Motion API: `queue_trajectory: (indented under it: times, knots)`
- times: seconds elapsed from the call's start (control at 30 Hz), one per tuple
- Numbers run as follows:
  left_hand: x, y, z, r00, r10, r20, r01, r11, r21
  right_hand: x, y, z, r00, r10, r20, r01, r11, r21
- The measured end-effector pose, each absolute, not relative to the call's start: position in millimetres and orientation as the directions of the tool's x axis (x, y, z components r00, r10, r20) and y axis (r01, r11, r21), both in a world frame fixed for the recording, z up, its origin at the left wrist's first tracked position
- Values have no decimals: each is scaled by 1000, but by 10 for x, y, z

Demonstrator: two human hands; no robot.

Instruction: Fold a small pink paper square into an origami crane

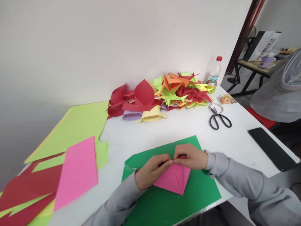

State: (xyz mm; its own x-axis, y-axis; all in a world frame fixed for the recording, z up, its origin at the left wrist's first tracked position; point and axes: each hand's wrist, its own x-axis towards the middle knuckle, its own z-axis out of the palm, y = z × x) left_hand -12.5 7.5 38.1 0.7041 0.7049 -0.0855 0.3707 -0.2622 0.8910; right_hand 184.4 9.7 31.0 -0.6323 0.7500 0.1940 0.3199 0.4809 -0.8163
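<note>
A folded piece of pink paper (pixel 176 178) lies on a green board (pixel 202 194), one corner pointing toward me and crease lines running down to it. My left hand (pixel 154 169) pinches its upper edge from the left. From the other side, my right hand (pixel 190 157) grips the same edge, thumb and fingers closed on it. The fingertips of both hands meet at the middle of that edge, and the fingers cover the top of the fold.
Coloured paper sheets (pixel 77 175) lie at left. Folded paper shapes (pixel 150 97) are heaped against the wall. Black-handled scissors (pixel 218 117), a plastic bottle (pixel 214 72), a small wrapped snack (pixel 225 99) and a black phone (pixel 271 147) are on the right. A person's grey garment (pixel 277 94) shows beyond the table.
</note>
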Motion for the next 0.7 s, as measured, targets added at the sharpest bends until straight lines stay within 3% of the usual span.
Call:
queue_trajectory:
  times: [0.13, 0.33, 0.47, 0.7]
  knots:
    - [-95, 25, 397, 728, 686, -21, 324, -317, 891, 1865, 76, 337, -646, 760, 68, 340, 367, -866]
    - [-145, 2, 423, 771, 635, -43, 293, -294, 910, 1912, 76, 421, -740, 670, -62, 291, 236, -927]
    - [-200, 38, 472, 755, 653, -59, 270, -228, 935, 1979, 155, 442, -742, 660, -116, 266, 132, -955]
    - [-251, 72, 463, 759, 650, -38, 229, -212, 950, 2051, 188, 428, -794, 597, -115, 234, 126, -964]
